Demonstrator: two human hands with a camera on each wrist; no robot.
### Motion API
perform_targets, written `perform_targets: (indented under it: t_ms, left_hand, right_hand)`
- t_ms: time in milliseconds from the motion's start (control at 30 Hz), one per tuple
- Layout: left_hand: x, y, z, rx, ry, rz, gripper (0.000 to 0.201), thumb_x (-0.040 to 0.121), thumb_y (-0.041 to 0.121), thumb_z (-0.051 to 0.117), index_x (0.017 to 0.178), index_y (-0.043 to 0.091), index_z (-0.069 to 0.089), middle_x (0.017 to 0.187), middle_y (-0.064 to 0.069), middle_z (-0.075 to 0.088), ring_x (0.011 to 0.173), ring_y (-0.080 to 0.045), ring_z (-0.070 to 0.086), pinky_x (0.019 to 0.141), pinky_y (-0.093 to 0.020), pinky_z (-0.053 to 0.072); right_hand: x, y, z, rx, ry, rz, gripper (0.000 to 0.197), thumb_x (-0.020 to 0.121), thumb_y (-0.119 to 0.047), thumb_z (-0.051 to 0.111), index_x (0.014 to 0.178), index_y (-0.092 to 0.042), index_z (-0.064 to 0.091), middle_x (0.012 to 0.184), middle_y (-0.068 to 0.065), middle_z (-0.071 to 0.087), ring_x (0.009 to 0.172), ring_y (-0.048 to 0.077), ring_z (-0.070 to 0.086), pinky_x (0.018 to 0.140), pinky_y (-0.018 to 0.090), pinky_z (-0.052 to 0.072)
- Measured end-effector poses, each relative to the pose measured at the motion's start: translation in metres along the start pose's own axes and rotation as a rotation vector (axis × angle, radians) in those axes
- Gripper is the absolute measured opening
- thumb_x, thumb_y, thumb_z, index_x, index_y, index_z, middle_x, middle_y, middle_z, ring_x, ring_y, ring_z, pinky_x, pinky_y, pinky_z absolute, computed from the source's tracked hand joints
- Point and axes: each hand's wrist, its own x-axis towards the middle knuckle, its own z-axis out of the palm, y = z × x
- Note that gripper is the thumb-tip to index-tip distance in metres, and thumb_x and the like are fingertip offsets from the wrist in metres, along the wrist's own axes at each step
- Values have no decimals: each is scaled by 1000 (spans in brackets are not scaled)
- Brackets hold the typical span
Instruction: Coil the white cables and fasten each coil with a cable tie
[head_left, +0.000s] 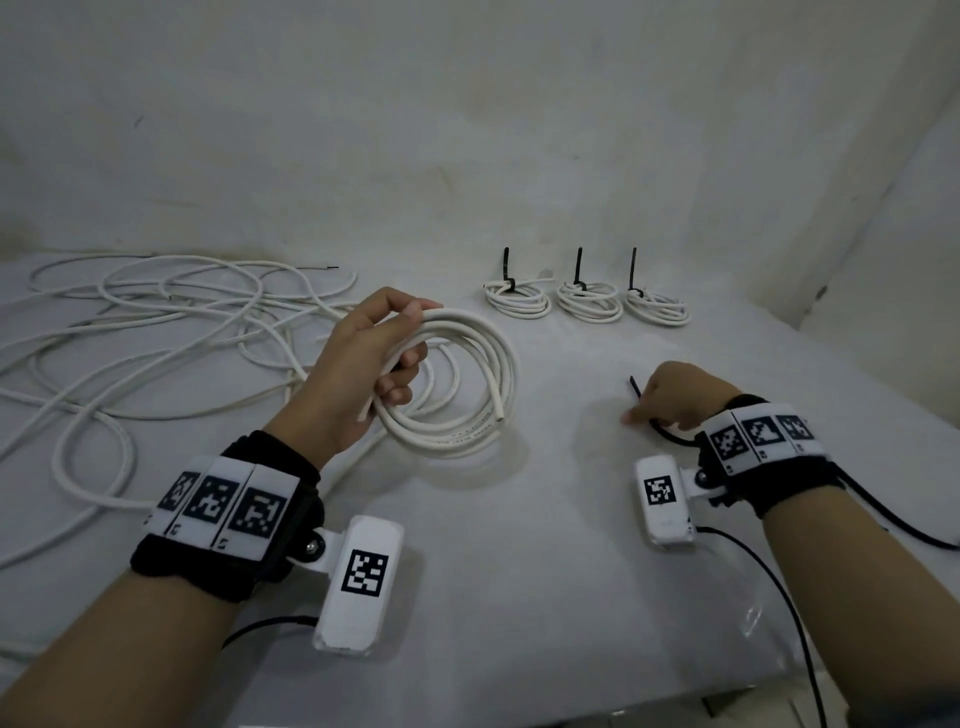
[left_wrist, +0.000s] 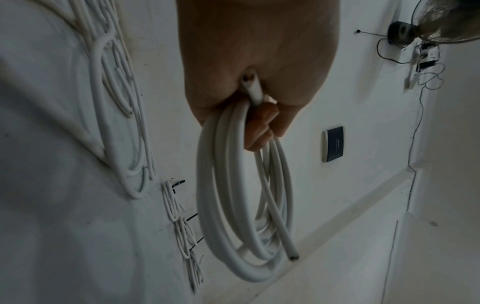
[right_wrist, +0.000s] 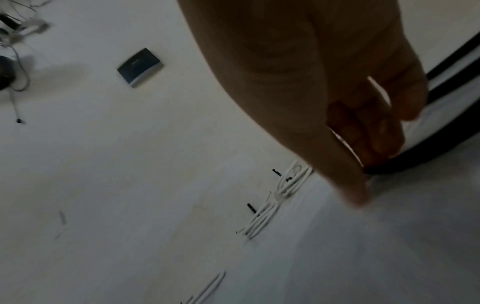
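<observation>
A: Nearest us, what is each hand doing?

B: The right hand (head_left: 675, 400) is down on the pale grey counter (head_left: 519, 597), its fingers (right_wrist: 374, 144) curled over a thin black plastic cable tie (head_left: 635, 388) whose tip sticks out past the knuckles. It looks like a pinch on the tie, though the wrist view is blurred. The left hand (head_left: 363, 364) is raised just above the counter, thumb and fingers (left_wrist: 259, 131) wrapped around a freshly wound coil of thick white round cable (head_left: 467, 395), both cut ends showing.

A: So which step is this?

B: I judge the coiling of this cable done and the tie being picked up. Next the tie's tail must be threaded through the coil's middle, around the bundled turns near the grip, and into its head, so the hands have to meet.

A: Room for that?

B: Bare counter lies between the hands. To the left sprawls a loose tangle of uncoiled white cables (head_left: 156, 322), close behind the raised coil. Farther back, near the wall (head_left: 467, 130), three small tied white coils (head_left: 587, 301) sit in a row, their black tie tails upright. A black cord (head_left: 883, 519) trails by the right wrist towards the counter's right edge.
</observation>
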Motion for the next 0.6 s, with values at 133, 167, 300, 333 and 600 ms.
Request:
perform_targets:
  t_ms: [133,167,300,333,600]
  left_hand:
    - [0,-1,1,-13,-8,-25,19,100,18,41,88,16,56,55,0,40,38,-7,24,36,-14,27]
    - [0,-1,1,-14,-7,-31,20,100,18,41,87,16,56,56,-1,40,38,-7,23,36,-14,27]
    - [0,-1,2,-20,-18,-39,20,99,17,41,86,15,57,56,-1,40,38,-7,23,36,-15,26]
    - [0,0,2,-22,-24,-41,20,99,17,41,87,15,57,55,-1,39,38,-7,23,36,-15,26]
    - [-1,2,-1,-10,-79,-34,22,98,16,41,86,16,59,54,-1,38,35,-6,22,37,-13,23]
  right_hand:
    - [5,1,-1,15,12,49,21,75,-10,77,81,3,61,71,13,55,55,22,45,51,24,38]
    - [5,-1,-2,39,22,30,21,76,-9,76,88,4,65,76,15,59,60,24,49,54,25,40]
    - [-11,-30,-11,464,96,-210,10,90,-10,64,83,-3,65,69,8,59,58,17,54,53,23,46]
    - [-19,-43,-14,610,81,-289,12,92,-10,60,81,-7,62,69,5,60,57,13,54,52,20,47]
    - [-56,-129,-11,873,192,-676,23,100,-10,40,86,-9,58,66,3,58,46,7,47,48,19,40]
